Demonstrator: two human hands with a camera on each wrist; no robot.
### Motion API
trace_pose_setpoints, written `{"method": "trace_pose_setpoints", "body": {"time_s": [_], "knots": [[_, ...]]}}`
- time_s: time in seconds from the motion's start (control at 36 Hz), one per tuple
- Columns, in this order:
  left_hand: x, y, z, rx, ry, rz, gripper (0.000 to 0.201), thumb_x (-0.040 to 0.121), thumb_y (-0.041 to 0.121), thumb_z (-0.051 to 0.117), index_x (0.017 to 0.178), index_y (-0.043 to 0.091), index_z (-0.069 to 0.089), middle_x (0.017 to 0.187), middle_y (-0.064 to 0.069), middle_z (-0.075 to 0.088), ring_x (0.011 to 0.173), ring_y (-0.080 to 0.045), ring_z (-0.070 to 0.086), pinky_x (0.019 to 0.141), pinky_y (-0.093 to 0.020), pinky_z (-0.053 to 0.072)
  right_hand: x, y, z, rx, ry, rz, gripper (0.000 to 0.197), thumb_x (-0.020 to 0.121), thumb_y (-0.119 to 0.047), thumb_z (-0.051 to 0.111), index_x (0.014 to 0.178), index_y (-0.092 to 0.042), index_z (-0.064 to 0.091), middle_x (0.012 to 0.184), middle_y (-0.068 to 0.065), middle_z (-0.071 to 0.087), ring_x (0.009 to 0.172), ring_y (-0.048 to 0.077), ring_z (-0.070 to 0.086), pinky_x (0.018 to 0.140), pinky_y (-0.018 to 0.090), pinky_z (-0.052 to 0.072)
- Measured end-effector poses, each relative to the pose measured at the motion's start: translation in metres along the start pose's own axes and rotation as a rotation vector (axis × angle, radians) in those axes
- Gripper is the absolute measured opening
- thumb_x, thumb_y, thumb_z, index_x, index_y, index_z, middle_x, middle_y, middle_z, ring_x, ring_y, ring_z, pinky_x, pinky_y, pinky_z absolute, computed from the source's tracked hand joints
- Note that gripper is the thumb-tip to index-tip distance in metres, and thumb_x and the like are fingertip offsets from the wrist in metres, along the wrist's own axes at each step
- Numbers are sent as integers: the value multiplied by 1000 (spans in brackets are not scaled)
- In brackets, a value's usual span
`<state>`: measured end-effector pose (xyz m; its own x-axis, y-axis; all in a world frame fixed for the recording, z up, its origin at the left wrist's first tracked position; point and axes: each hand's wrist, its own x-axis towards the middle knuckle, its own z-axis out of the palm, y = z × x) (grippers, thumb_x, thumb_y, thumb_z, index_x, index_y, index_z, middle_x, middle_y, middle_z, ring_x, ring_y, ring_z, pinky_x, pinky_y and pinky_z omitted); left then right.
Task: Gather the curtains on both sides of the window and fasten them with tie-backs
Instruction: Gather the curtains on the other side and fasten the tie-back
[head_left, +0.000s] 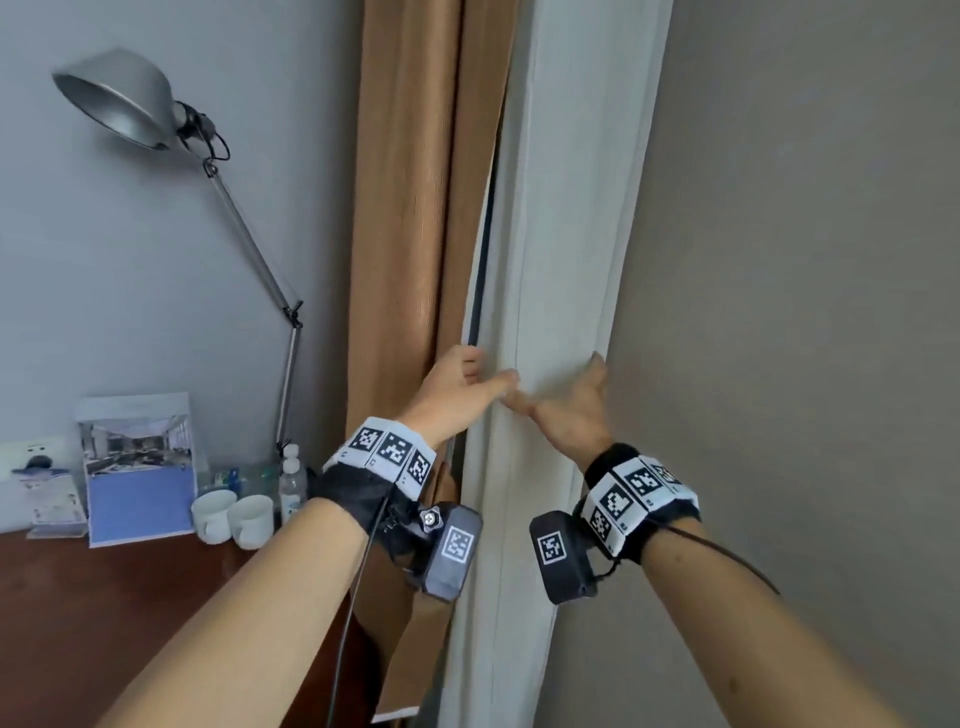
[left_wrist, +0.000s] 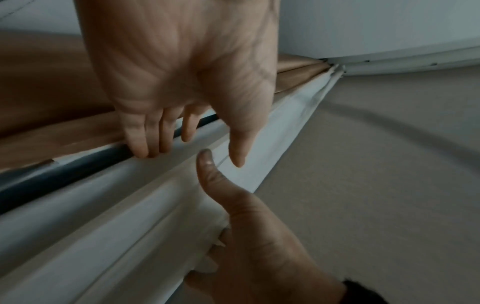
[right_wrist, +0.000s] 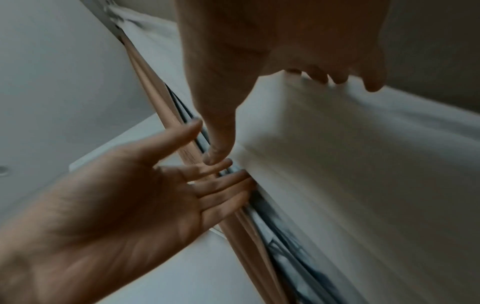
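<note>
A gathered white curtain (head_left: 561, 260) hangs as a narrow bundle between a tan curtain (head_left: 405, 208) and a grey-beige surface at the right. My left hand (head_left: 457, 389) reaches its straight fingers (left_wrist: 153, 142) into the gap at the bundle's left edge, beside a dark strip (left_wrist: 52, 176), with the thumb spread across the front. My right hand (head_left: 576, 410) curls its fingers (right_wrist: 322, 76) round the bundle's right edge, where the fabric bunches. Its thumb (left_wrist: 207, 170) points at the left thumb, almost touching it. No tie-back shows in any view.
Left of the curtains stands a dark wooden desk (head_left: 104, 597). It holds a silver arm lamp (head_left: 119, 98), two white cups (head_left: 231, 514), a clear bottle (head_left: 292, 483) and a brochure stand (head_left: 137, 467). The grey-beige surface (head_left: 779, 312) fills the right side.
</note>
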<state>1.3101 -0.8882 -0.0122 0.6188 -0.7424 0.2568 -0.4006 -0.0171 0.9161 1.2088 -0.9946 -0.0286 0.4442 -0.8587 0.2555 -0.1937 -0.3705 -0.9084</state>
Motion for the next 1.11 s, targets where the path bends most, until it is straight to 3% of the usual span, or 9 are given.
{"method": "trace_pose_setpoints", "body": {"time_s": [0.11, 0.25, 0.44, 0.56, 0.64, 0.78, 0.86, 1.0, 1.11], "knots": [[31, -12, 6, -56, 2, -13, 82, 80, 35, 78, 146, 13, 34, 142, -3, 47, 123, -13, 50, 102, -25, 40, 30, 8, 28, 76, -38, -49, 116, 74, -30, 79, 152, -18, -7, 148, 9, 38, 135, 25, 41, 107, 29, 35], [64, -12, 12, -109, -11, 18, 60, 70, 23, 87, 117, 17, 50, 102, 13, 65, 92, 2, 62, 74, -10, 47, 55, 16, 55, 49, 32, -146, 24, 86, -5, 48, 108, -1, 57, 101, 10, 66, 98, 28, 64, 80, 31, 52], [111, -19, 18, -119, 289, 25, 26, 85, 16, 72, 109, 5, 70, 105, -9, 73, 99, -22, 69, 90, -36, 56, 66, 16, 72, 80, -126, -339, 16, 84, -4, 61, 94, -16, 66, 86, -2, 69, 74, 6, 61, 64, 10, 47], [130, -26, 10, -26, 386, 4, 34, 96, 19, 56, 124, 1, 61, 123, -13, 66, 116, -28, 60, 100, -37, 48, 73, 24, 75, 250, 170, -275, 47, 69, -25, 84, 108, -24, 58, 102, -6, 64, 92, 8, 60, 92, 29, 52], [131, -28, -1, -114, 308, 8, 33, 98, 25, 54, 123, 5, 61, 119, -7, 66, 114, -24, 61, 101, -37, 48, 88, 22, 66, 87, 273, -263, 99, 58, -42, 88, 138, -19, 35, 141, 1, 37, 132, 16, 33, 110, 27, 29], [115, -35, -26, -195, 78, 108, 11, 89, 29, 69, 100, 28, 67, 98, 12, 70, 90, 4, 66, 81, -13, 52, 111, 12, 69, 66, 156, -119, 146, 50, -48, 91, 152, -14, -9, 160, 7, 3, 148, 23, 2, 122, 43, 10], [112, -39, -45, -173, -10, 91, 29, 75, 15, 84, 102, 17, 71, 95, 6, 74, 87, 1, 70, 78, -14, 54, 119, 2, 80, 199, 28, -65, 147, 56, -40, 91, 149, -22, -22, 158, 3, 21, 143, 19, 27, 119, 38, 23], [121, -48, -65, -111, 25, 25, 56, 65, 12, 90, 115, 3, 67, 109, -5, 72, 101, -15, 68, 94, -30, 53, 113, -1, 94, 346, 15, -81, 55, 78, -19, 78, 127, -9, 55, 116, 2, 69, 106, 17, 66, 100, 43, 50], [113, -64, -64, -153, -93, 37, 53, 62, 22, 92, 110, 14, 69, 107, 3, 74, 100, -3, 68, 87, -17, 51, 86, -1, 108, 403, 80, -143, 15, 93, -23, 61, 86, -13, 71, 86, -2, 74, 84, 13, 71, 83, 35, 58]]}}
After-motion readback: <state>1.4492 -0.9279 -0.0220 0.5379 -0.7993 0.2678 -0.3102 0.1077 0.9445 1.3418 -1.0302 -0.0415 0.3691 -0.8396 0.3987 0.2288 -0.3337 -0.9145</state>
